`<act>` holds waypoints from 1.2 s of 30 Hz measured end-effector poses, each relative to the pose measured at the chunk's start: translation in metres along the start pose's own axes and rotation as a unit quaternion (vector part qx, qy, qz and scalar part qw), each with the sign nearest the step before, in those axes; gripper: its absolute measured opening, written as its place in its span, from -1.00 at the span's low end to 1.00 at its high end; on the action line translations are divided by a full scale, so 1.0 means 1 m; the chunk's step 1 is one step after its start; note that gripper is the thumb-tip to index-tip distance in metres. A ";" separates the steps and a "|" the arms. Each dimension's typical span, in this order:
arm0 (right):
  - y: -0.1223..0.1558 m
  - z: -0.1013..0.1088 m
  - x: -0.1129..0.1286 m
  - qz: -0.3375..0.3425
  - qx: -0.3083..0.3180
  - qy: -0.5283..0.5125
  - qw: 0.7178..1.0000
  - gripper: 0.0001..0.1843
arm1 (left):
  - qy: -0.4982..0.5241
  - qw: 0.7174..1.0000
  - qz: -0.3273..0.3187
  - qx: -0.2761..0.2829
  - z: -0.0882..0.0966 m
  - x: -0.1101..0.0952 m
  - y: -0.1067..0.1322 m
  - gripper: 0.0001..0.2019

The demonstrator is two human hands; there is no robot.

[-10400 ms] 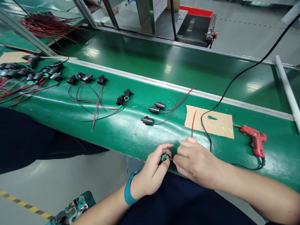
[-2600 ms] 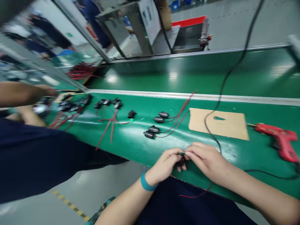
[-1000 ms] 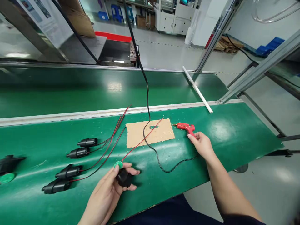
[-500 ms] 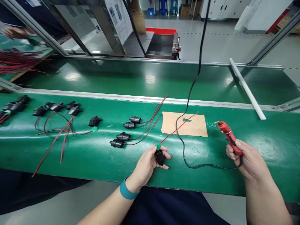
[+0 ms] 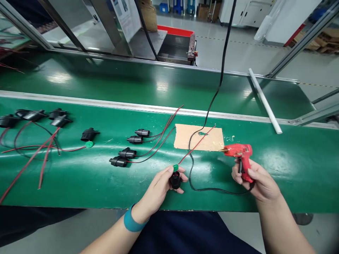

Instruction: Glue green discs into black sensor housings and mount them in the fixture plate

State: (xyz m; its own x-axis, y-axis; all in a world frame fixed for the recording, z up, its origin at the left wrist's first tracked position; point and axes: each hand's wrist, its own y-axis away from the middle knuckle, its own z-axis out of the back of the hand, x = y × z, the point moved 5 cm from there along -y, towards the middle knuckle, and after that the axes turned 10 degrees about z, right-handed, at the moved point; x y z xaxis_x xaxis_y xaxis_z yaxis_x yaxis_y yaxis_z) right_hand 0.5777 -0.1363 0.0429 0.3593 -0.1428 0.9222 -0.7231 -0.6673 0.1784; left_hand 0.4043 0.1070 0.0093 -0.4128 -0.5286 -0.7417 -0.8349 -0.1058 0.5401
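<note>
My left hand (image 5: 161,185) holds a black plastic housing (image 5: 175,180) near the front edge of the bench. A green round disc (image 5: 175,168) sits at the housing's upper end, by my thumb, and a red wire (image 5: 197,145) runs from it over a piece of cardboard (image 5: 217,135). In my right hand (image 5: 261,180) is a red glue gun (image 5: 238,151), its nozzle pointing left beside the cardboard. The gun's black cord (image 5: 222,191) loops across the bench between my hands. Left of my left hand lie several black housings (image 5: 127,153) with red and black wires.
More black housings (image 5: 61,120) with wires lie at the left, one beside another green disc (image 5: 89,144). A green conveyor belt (image 5: 148,84) runs behind the bench's pale rail (image 5: 148,107). A white tube (image 5: 265,100) lies across it at the right.
My right hand has turned the glue gun so its nozzle points left, and brought it nearer the cardboard. My left hand keeps hold of the housing. The view has shifted right.
</note>
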 end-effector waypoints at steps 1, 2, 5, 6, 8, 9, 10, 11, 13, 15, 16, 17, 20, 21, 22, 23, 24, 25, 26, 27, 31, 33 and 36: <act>-0.003 0.002 -0.001 -0.005 -0.014 0.014 1.000 -0.62 | 0.001 1.000 0.004 0.000 0.001 0.000 0.000 -0.54; -0.006 0.005 -0.001 -0.011 -0.030 0.035 0.999 -0.62 | 0.003 1.000 0.007 -0.003 0.001 0.000 0.001 -0.56; -0.017 0.015 -0.005 -0.025 -0.076 0.113 0.990 -0.63 | 0.013 0.999 -0.009 -0.031 0.005 -0.006 0.005 -0.60; -0.020 0.019 -0.006 -0.025 -0.085 0.141 0.986 -0.62 | 0.022 0.998 -0.026 -0.048 0.006 -0.009 0.008 -0.61; -0.026 0.027 -0.010 -0.021 -0.090 0.207 0.974 -0.57 | 0.044 0.994 -0.062 -0.078 0.009 -0.015 0.014 -0.62; -0.028 0.031 -0.011 -0.015 -0.095 0.259 0.961 -0.55 | 0.054 0.992 -0.076 -0.087 0.010 -0.017 0.016 -0.63; -0.028 0.035 -0.009 0.001 -0.110 0.330 0.938 -0.53 | 0.060 0.991 -0.083 -0.090 0.011 -0.018 0.019 -0.63; -0.028 0.036 -0.004 0.032 -0.136 0.414 0.899 -0.51 | 0.063 0.991 -0.082 -0.085 0.010 -0.019 0.021 -0.64; -0.025 0.025 0.015 0.146 -0.189 0.567 0.788 -0.54 | 0.053 0.995 -0.070 -0.055 0.008 -0.017 0.024 -0.65; -0.022 -0.011 0.032 0.277 -0.166 0.626 0.709 -0.62 | 0.026 0.998 -0.054 -0.010 0.004 -0.014 0.026 -0.65; -0.023 -0.036 0.036 0.328 -0.106 0.625 0.701 -0.64 | 0.009 0.999 -0.047 0.011 0.002 -0.013 0.028 -0.65; -0.024 -0.063 0.038 0.361 -0.020 0.610 0.705 -0.64 | -0.007 0.999 -0.042 0.028 0.001 -0.012 0.030 -0.65; -0.030 -0.144 0.033 0.374 0.255 0.557 0.696 -0.61 | -0.048 0.997 -0.036 0.057 -0.002 -0.013 0.037 -0.66; -0.033 -0.164 0.029 0.360 0.320 0.541 0.690 -0.65 | -0.057 0.996 -0.039 0.061 -0.002 -0.014 0.040 -0.67; -0.037 -0.181 0.026 0.341 0.368 0.528 0.685 -0.70 | -0.066 0.995 -0.043 0.063 -0.001 -0.016 0.043 -0.68; -0.041 -0.194 0.022 0.320 0.404 0.520 0.681 -0.75 | -0.073 0.994 -0.047 0.063 -0.001 -0.017 0.047 -0.69; -0.044 -0.204 0.018 0.304 0.430 0.517 0.675 -0.80 | -0.077 0.994 -0.051 0.062 0.001 -0.019 0.051 -0.70; -0.047 -0.213 0.015 0.291 0.450 0.520 0.665 -0.83 | -0.079 0.994 -0.054 0.058 0.002 -0.021 0.055 -0.71; -0.049 -0.220 0.011 0.283 0.465 0.528 0.652 -0.82 | -0.080 0.994 -0.056 0.052 0.004 -0.023 0.058 -0.73; -0.049 -0.225 0.009 0.281 0.475 0.538 0.637 -0.81 | -0.081 0.994 -0.057 0.043 0.007 -0.024 0.061 -0.74; -0.042 -0.245 0.004 0.304 0.484 0.584 0.577 -0.82 | -0.084 0.995 -0.060 -0.007 0.018 -0.028 0.070 -0.82; -0.037 -0.252 0.003 0.319 0.472 0.601 0.560 -0.84 | -0.089 0.994 -0.062 -0.029 0.022 -0.028 0.072 -0.85; -0.032 -0.258 0.003 0.325 0.454 0.621 0.549 -0.87 | -0.103 0.991 -0.074 -0.050 0.026 -0.031 0.075 -0.85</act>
State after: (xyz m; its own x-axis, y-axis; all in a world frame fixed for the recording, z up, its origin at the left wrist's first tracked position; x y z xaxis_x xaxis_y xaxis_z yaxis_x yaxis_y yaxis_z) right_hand 0.4493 0.0732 0.1284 -0.8894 -0.3345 0.3117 0.3355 -0.9406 -0.0520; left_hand 0.3447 0.1376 0.0625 -0.3633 -0.3197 -0.8751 -0.8556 -0.2572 0.4492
